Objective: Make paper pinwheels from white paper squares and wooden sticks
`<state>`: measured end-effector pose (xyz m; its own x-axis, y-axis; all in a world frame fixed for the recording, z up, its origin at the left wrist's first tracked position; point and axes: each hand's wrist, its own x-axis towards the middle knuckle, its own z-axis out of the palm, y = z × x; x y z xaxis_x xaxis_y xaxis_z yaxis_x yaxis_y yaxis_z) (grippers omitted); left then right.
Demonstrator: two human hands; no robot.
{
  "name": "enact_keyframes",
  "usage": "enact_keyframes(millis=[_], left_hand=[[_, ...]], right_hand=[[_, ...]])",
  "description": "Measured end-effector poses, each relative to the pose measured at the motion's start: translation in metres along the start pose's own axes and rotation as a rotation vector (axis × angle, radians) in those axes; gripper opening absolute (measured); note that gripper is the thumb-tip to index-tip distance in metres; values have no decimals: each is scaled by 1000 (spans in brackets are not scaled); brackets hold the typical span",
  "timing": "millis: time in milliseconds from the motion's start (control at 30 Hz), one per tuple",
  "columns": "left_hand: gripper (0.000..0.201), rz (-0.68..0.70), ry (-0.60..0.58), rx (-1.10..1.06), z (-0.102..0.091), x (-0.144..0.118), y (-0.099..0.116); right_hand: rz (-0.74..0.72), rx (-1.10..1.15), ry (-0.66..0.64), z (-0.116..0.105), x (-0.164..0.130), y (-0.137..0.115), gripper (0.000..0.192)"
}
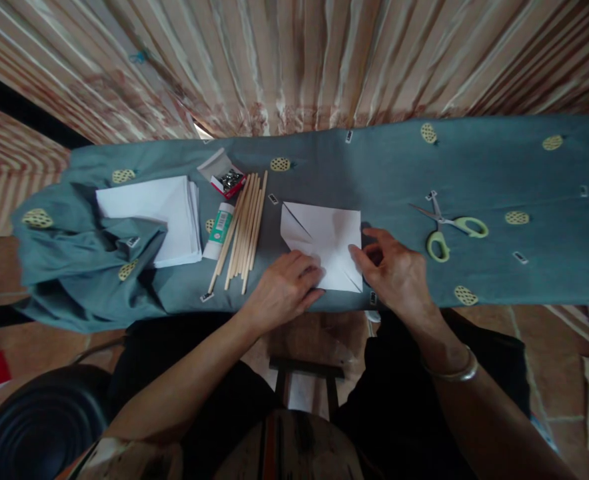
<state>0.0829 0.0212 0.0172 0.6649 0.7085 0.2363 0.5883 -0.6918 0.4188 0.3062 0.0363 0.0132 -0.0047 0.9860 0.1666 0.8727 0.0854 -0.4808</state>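
Centre frame: folded white square paper sheet (pixel 324 243) on teal cloth-covered table (pixel 499 173). Left hand (pixel 284 288) presses flat on its lower edge; right hand (pixel 392 270) pinches its right edge. Wooden sticks (pixel 242 230) lie left, green-handled scissors (pixel 449 227) right.

The left hand (pixel 285 287) covers the folded paper's (pixel 324 240) near left corner; glue stick (pixel 219 230) label unreadable.

a: what colour was the folded paper (pixel 327 243) under your hands?

b: you had a plain white sheet. the paper stack (pixel 154 217) was white too.

a: and the cloth (pixel 474 167)?

b: you worked on dusty blue-green cloth dotted with pale yellow cross-hatched ovals.

a: the tools?

b: your scissors (pixel 447 230) had lime-green handles, the glue stick (pixel 219 230) was white with a green label, the sticks (pixel 244 230) pale wood, the little box (pixel 228 183) red. the curtain (pixel 324 60) was striped tan and cream.
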Motion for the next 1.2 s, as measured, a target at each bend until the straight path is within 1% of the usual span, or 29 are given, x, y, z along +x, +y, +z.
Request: enact_keyframes(millis=[100, 167, 233, 300, 367, 433, 500, 600, 733, 833, 933, 1033, 1200], left_hand=[[18, 5, 11, 42, 1, -1, 3], [17, 25, 18, 66, 1, -1, 4], [18, 31, 41, 78, 2, -2, 4], [19, 0, 83, 59, 2, -4, 3], [18, -47, 119, 17, 3, -5, 1], [19, -75, 127, -12, 3, -6, 1], [19, -72, 127, -20, 3, -6, 1], [17, -58, 130, -27, 5, -6, 1], [17, -91, 131, -56, 7, -7, 2], [25, -130, 124, -93, 8, -8, 4], [29, -99, 108, -100, 9, -7, 6], [24, -64, 105, -95, 10, -6, 6], [21, -79, 119, -96, 12, -7, 6]], right_hand=[[-165, -59, 46, 0, -2, 0, 35], [-264, 1, 21, -1, -2, 1, 31], [-319, 108, -35, -3, -2, 2, 30], [-317, 227, -103, -5, -1, 5, 33], [-271, 352, -178, -8, 0, 8, 38], [-224, 481, -254, -9, 0, 9, 37], [-194, 587, -297, -10, 1, 9, 27], [-158, 663, -293, -6, 2, 5, 10], [-136, 630, -224, 5, 2, 0, 8], [-158, 502, -149, 12, 1, -3, 9], [-202, 368, -96, 16, 1, -7, 10], [-222, 298, -80, 18, 1, -12, 12], [-227, 263, -73, 19, 2, -19, 12]])
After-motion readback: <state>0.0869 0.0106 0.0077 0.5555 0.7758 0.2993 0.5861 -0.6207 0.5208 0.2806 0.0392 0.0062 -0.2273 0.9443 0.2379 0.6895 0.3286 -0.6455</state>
